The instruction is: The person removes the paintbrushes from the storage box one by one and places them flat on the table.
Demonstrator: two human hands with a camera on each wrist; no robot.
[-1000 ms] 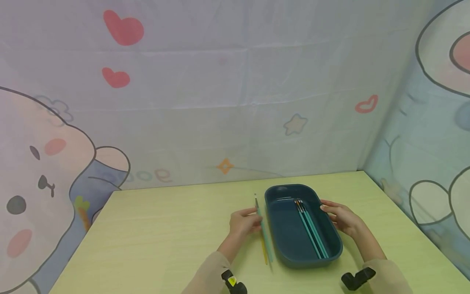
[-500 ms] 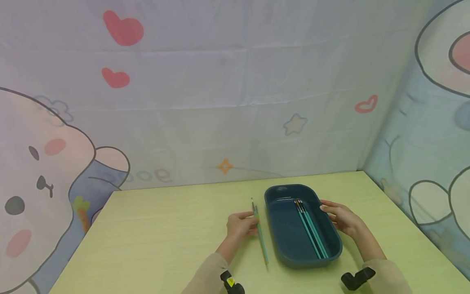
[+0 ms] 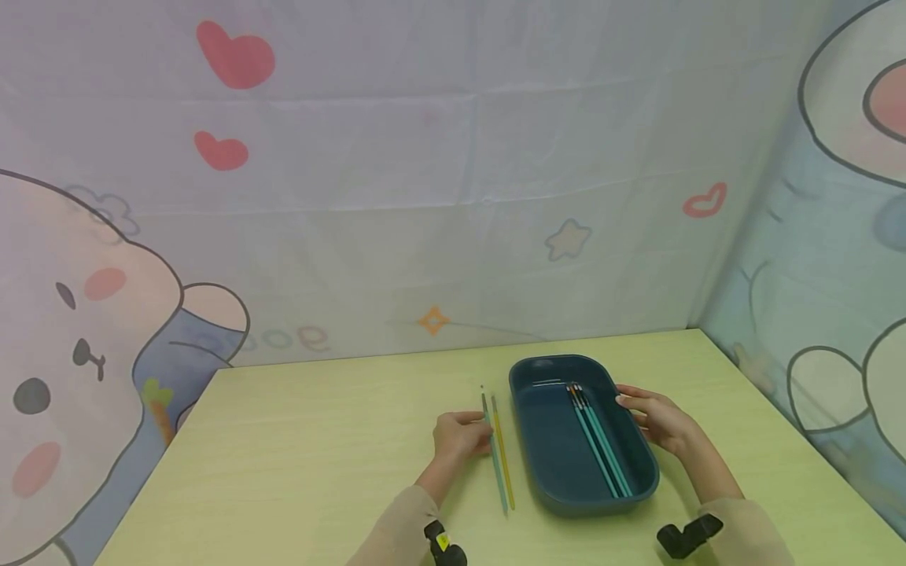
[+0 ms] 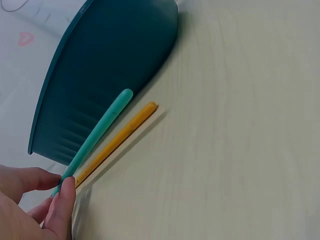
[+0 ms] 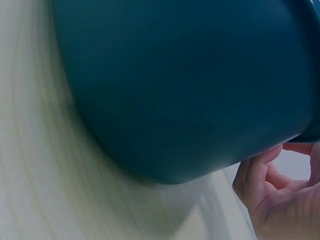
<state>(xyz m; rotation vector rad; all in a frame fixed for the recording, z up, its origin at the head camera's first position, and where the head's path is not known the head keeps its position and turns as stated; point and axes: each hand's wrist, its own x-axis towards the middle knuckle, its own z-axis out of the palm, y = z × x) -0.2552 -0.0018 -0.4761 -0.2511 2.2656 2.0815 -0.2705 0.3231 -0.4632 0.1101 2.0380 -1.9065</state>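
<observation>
My left hand [image 3: 458,436] pinches a turquoise paintbrush [image 4: 97,132] between thumb and fingers, bristle end pointing away from me. Just right of it a yellow paintbrush [image 3: 505,460] lies on the table, almost parallel. In the left wrist view the turquoise handle appears between the yellow one and the wall of a dark blue tray [image 3: 552,464]. Inside that tray, toward its right side, several turquoise paintbrushes [image 3: 600,444] lie together. My right hand [image 3: 661,420] grips the tray's right rim, thumb on top; the right wrist view shows curled fingers [image 5: 257,177] against the outer wall.
The pale wooden table [image 3: 318,448] stretches far to the left of the hands. Behind it hangs a printed cloth [image 3: 396,157] with hearts and cartoon animals, and another cloth side closes in on the right.
My left hand has shifted slightly left, carrying the turquoise paintbrush across from the right side of the yellow one to its left. The right hand and the tray stay where they were.
</observation>
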